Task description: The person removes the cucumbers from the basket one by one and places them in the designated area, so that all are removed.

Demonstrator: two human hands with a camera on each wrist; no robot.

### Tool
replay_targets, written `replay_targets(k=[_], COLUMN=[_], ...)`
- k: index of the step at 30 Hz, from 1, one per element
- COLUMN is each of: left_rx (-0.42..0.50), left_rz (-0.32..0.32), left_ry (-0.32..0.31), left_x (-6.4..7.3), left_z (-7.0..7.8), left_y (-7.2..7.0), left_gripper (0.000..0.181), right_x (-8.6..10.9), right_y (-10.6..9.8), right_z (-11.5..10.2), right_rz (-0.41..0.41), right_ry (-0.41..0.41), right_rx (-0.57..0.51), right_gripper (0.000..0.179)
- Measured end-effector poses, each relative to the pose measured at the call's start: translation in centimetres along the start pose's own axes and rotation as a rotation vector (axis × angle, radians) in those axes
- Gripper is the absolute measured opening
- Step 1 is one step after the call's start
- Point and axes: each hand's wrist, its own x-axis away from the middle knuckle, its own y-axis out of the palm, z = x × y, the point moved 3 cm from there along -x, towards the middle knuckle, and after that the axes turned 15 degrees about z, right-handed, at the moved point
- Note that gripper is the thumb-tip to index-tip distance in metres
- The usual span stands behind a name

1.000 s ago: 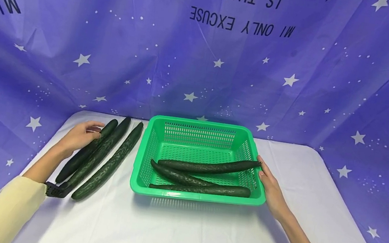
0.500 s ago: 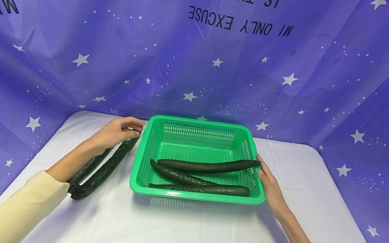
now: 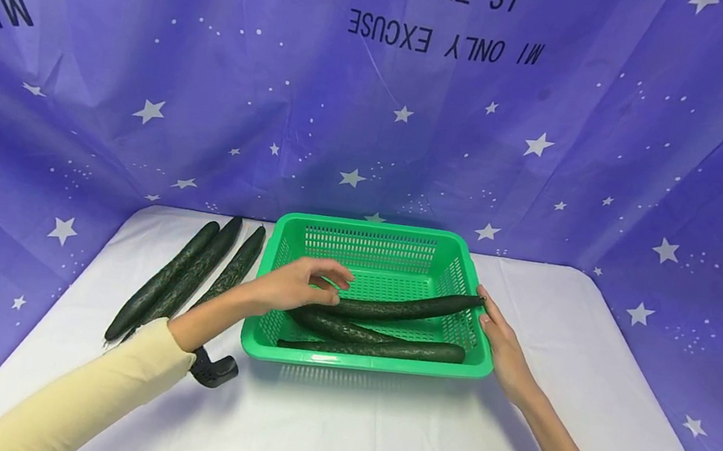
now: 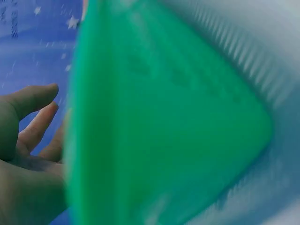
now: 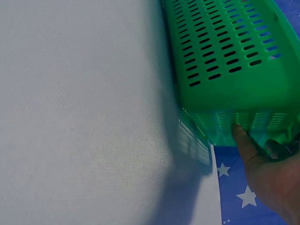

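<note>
Left hand (image 3: 297, 286) had shifted from above the bench cucumbers (image 3: 161, 282) to over the basket (image 3: 366, 366), at its 9 o'clock side; fingers and thumb stood apart, contact with produce below unclear. Right hand (image 3: 510, 360) touched the basket's 3 o'clock wall, fingers extended. Three basket cucumbers (image 3: 405, 309) lay toward 6 o'clock; three others rested on the bench (image 3: 332, 437), at 9 o'clock.

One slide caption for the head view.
Left grip over a green basket of cucumbers, right grip against its side, three more cucumbers alongside.
</note>
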Motion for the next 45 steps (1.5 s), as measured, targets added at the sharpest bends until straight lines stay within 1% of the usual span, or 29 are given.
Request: replay_targets(k=[4,7,9,11,14,16,23,28,31,34,37,39,45], left_rx=[0.016,0.044,0.061,0.059,0.03,-0.007,-0.091,-0.184,-0.258,-0.337,-0.389,-0.406,-0.408], left_rz=[-0.104,-0.171,-0.203,-0.22,-0.231,-0.23,-0.23,-0.228,-0.233,-0.246,-0.252,-0.251,-0.239], left_ry=[-0.024,-0.033,-0.036,-0.033,-0.021,-0.011,0.004,0.05,0.087,0.123,0.147,0.159,0.189], left_x=[-0.1,-0.1,-0.1,-0.1,-0.2,-0.2,-0.5,-1.1,-1.4,-1.5,-1.6,-1.6,-1.5], left_z=[-0.2,-0.6,-0.8,-0.9,-1.0,-1.0,-1.2,-1.3,-1.3,-1.0,-0.7,-0.6,-0.5], left_y=[2.5,4.0,4.7,5.3,6.1,6.5,7.6,8.1,8.3,8.5,8.6,8.7,8.6], left_gripper=[0.043,0.046,0.046,0.046,0.045,0.045,0.045,0.044,0.046,0.049,0.05,0.05,0.049], right_x=[0.0,0.0,0.0,0.0,0.1,0.1,0.0,0.0,-0.1,-0.1,-0.2,-0.2,-0.1], right_y=[0.0,0.0,0.1,0.1,0.1,0.1,0.0,0.0,-0.1,-0.1,-0.2,-0.2,0.0], right_z=[0.0,0.1,0.1,0.2,0.2,0.2,0.1,0.1,0.1,0.2,0.2,0.2,0.2], right_rz=[-0.003,-0.006,-0.008,-0.008,-0.008,-0.007,-0.008,-0.005,-0.004,-0.001,0.002,0.001,-0.003], right_ry=[0.003,0.004,0.007,0.011,0.011,0.011,0.008,0.001,0.0,-0.003,-0.008,-0.009,-0.003], right_rx=[-0.011,-0.018,-0.019,-0.018,-0.019,-0.017,-0.015,-0.016,-0.013,-0.012,-0.009,-0.011,-0.016], right_gripper=[0.056,0.056,0.056,0.056,0.056,0.056,0.056,0.056,0.056,0.056,0.056,0.056,0.056])
